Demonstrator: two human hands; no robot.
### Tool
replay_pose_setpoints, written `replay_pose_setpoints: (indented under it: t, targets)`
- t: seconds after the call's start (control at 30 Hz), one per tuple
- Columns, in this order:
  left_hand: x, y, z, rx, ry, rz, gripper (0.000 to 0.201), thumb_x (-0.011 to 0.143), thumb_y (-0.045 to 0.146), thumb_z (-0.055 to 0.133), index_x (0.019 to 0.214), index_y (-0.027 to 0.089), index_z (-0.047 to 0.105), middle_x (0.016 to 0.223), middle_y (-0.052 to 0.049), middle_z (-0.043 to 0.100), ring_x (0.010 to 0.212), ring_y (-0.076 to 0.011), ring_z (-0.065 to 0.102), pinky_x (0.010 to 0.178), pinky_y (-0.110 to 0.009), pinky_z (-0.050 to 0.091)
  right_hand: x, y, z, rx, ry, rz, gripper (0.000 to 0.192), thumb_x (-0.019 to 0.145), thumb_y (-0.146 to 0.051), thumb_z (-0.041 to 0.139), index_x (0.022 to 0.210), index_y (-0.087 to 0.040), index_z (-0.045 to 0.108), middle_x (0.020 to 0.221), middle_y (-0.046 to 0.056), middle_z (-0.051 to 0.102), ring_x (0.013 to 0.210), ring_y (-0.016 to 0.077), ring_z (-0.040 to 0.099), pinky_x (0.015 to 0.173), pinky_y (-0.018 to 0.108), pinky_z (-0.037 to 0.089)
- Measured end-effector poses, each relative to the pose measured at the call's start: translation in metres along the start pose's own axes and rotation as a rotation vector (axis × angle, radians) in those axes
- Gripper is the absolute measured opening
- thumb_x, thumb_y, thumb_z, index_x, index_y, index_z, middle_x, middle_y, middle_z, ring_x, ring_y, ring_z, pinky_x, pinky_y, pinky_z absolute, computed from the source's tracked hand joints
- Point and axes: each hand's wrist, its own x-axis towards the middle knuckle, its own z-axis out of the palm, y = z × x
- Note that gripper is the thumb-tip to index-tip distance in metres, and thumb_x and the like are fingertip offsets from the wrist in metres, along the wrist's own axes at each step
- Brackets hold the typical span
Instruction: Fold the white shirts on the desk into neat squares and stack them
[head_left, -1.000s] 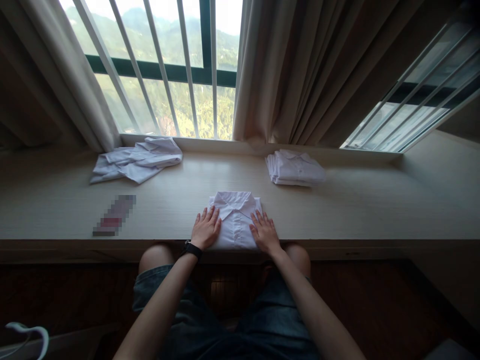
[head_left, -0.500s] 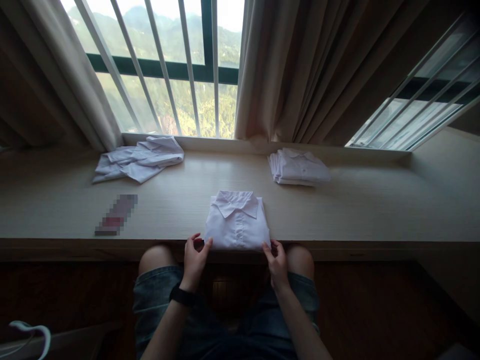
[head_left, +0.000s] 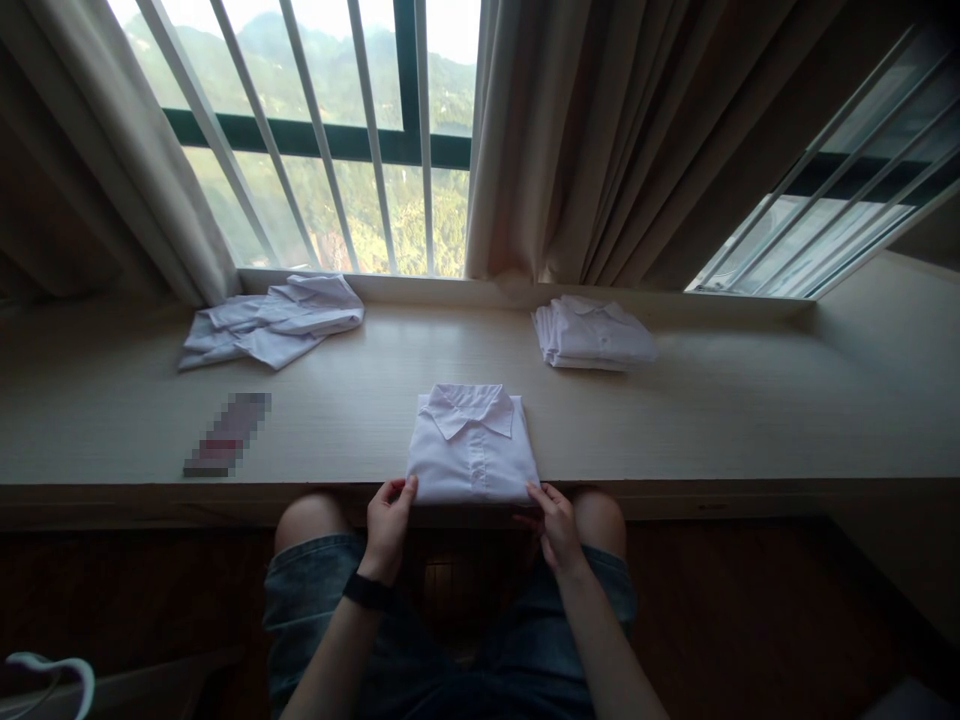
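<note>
A white collared shirt (head_left: 472, 450), folded into a neat rectangle, lies at the table's front edge with its collar pointing away from me. Its lower edge reaches slightly past the table edge. My left hand (head_left: 388, 520) pinches the shirt's near left corner between thumb and fingers. At the near right corner, my right hand (head_left: 556, 525) grips the shirt the same way, its lower fingers partly under the edge. A black band is around my left wrist.
Folded white shirts (head_left: 596, 335) are stacked at the back right of the table (head_left: 720, 420). A crumpled white garment (head_left: 277, 320) lies at the back left, with a blurred flat object (head_left: 227, 435) before it. Behind stand curtains (head_left: 570, 140) and a barred window. A white hanger-like hook (head_left: 67, 665) shows at lower left.
My left fingers have closed in on the shirt's near left corner. My right hand keeps its corner, with its lower fingers now reaching further left below the edge. The view has shifted slightly.
</note>
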Motion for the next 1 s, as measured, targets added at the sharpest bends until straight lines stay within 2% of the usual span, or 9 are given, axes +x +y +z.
replay_pose_setpoints:
  t: [0.1,0.23,0.33,0.43,0.53,0.6,0.73,0.83,1.0]
  targets:
    - [-0.002,0.000,0.002,-0.051,0.016,-0.051,0.050,0.070,0.060,0.075,0.086,0.015,0.064,0.078,-0.001,0.061,0.072,-0.0128,0.055,0.064,-0.022,0.043,0.001,-0.003,-0.001,-0.027,0.018,0.018,0.041,0.065,-0.048,0.083,0.089,-0.019,0.066,0.083,0.001,0.066,0.070,0.0159,0.060,0.051,0.030,0.060]
    - [-0.004,0.008,0.005,-0.156,-0.001,-0.213,0.055,0.066,0.056,0.080,0.094,0.019,0.053,0.080,0.000,0.060,0.072,-0.0138,0.059,0.061,-0.025,0.049,0.006,-0.006,0.000,-0.111,0.043,-0.004,0.047,0.066,-0.056,0.081,0.093,-0.019,0.068,0.083,0.001,0.066,0.072,0.0167,0.059,0.049,0.027,0.056]
    - [-0.006,0.014,0.006,-0.252,-0.034,-0.261,0.058,0.061,0.044,0.087,0.096,0.020,0.048,0.082,0.000,0.062,0.073,-0.0133,0.061,0.062,-0.025,0.052,0.012,-0.003,-0.001,-0.108,0.044,-0.033,0.046,0.062,-0.053,0.083,0.081,-0.015,0.067,0.074,0.001,0.063,0.069,0.0158,0.057,0.054,0.028,0.055]
    - [-0.008,0.017,0.003,-0.330,-0.058,-0.302,0.059,0.058,0.032,0.089,0.100,0.019,0.049,0.086,-0.001,0.064,0.073,-0.0125,0.062,0.062,-0.024,0.053,0.015,0.003,-0.004,-0.089,0.108,-0.105,0.047,0.060,-0.051,0.084,0.082,-0.015,0.065,0.074,0.000,0.065,0.069,0.0156,0.058,0.062,0.029,0.054]
    - [-0.009,0.020,0.000,-0.394,-0.153,-0.380,0.049,0.062,0.028,0.086,0.099,0.018,0.055,0.083,0.001,0.062,0.067,-0.0098,0.059,0.058,-0.020,0.050,0.015,0.006,-0.007,-0.076,0.201,-0.170,0.054,0.054,-0.047,0.087,0.091,-0.017,0.061,0.081,0.001,0.068,0.076,0.0181,0.063,0.070,0.030,0.055]
    - [-0.009,0.023,-0.001,-0.403,-0.262,-0.415,0.039,0.068,0.033,0.083,0.095,0.017,0.059,0.079,0.001,0.061,0.063,-0.0090,0.056,0.054,-0.019,0.048,0.013,0.005,-0.008,-0.054,0.217,-0.149,0.061,0.054,-0.045,0.087,0.100,-0.017,0.060,0.087,0.002,0.070,0.080,0.0203,0.066,0.073,0.032,0.055]
    - [-0.009,0.032,0.005,-0.354,-0.420,-0.448,0.042,0.075,0.044,0.078,0.101,0.013,0.066,0.092,-0.007,0.069,0.074,-0.0157,0.062,0.063,-0.026,0.053,0.004,0.004,-0.006,0.089,0.224,-0.139,0.062,0.065,-0.051,0.081,0.114,-0.020,0.058,0.100,0.004,0.071,0.086,0.0219,0.068,0.072,0.034,0.058]
    - [-0.010,0.034,0.015,-0.368,-0.427,-0.477,0.048,0.073,0.039,0.080,0.112,0.014,0.066,0.103,-0.009,0.071,0.082,-0.0191,0.065,0.069,-0.029,0.055,-0.006,0.007,0.003,0.220,0.179,-0.164,0.056,0.072,-0.054,0.077,0.114,-0.022,0.059,0.109,0.004,0.069,0.091,0.0212,0.068,0.072,0.034,0.059]
    - [-0.016,0.026,0.026,-0.477,-0.427,-0.443,0.042,0.073,0.030,0.079,0.109,0.013,0.068,0.100,-0.009,0.072,0.081,-0.0168,0.065,0.071,-0.024,0.052,-0.023,0.018,0.030,0.308,0.012,-0.075,0.055,0.076,-0.051,0.077,0.121,-0.024,0.059,0.117,0.004,0.069,0.100,0.0223,0.068,0.080,0.037,0.060]
